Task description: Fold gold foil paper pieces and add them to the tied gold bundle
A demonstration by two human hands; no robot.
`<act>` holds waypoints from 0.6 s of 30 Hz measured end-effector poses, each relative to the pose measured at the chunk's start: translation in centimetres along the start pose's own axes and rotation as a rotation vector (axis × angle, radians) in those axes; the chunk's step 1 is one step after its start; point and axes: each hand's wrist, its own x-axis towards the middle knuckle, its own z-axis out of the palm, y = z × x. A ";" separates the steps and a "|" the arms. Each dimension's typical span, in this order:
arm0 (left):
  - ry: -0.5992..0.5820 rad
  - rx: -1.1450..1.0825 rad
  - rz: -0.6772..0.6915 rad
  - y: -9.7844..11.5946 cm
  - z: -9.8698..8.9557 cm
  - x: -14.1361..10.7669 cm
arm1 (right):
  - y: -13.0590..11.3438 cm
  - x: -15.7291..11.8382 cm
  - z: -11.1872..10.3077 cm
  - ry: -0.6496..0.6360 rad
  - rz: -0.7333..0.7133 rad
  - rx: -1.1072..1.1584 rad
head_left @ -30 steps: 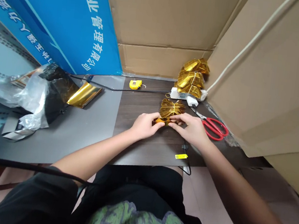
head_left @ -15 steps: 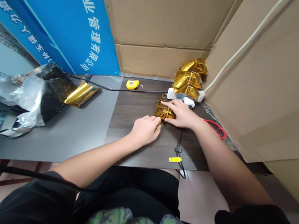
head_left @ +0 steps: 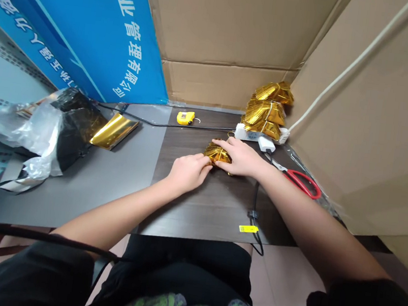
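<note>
On the dark wood-look tabletop (head_left: 182, 205) lies a pleated gold foil bundle (head_left: 213, 150) with a thin band round its middle. My left hand (head_left: 189, 172) pinches its near left edge between thumb and fingers. From the right, my right hand (head_left: 241, 157) grips the same bundle, index finger over the top and thumb along the near side. Parts of the foil are hidden under my fingers. Behind my right hand, several similar banded gold foil bundles (head_left: 266, 111) are piled on a white power strip (head_left: 253, 136).
Red-handled scissors (head_left: 302, 183) lie right of my right forearm. A yellow tape measure (head_left: 186, 117) sits near the back. Flat gold foil (head_left: 113, 131) and a crumpled plastic bag (head_left: 44, 123) are on the left. A black cable (head_left: 256, 194) with a yellow tag runs towards the front edge.
Both hands and the foil bundle have shifted slightly left on the table. The view has moved a little, and more of the scissors now shows.
</note>
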 end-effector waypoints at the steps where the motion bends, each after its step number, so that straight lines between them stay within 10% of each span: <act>1: 0.002 -0.007 -0.007 -0.8 -0.2 0.0 | -0.3 0.5 0.1 0.000 0.003 0.004; 18: 0.021 -0.182 0.181 -6.5 1.3 2.9 | -1.7 1.1 1.2 0.059 -0.089 -0.036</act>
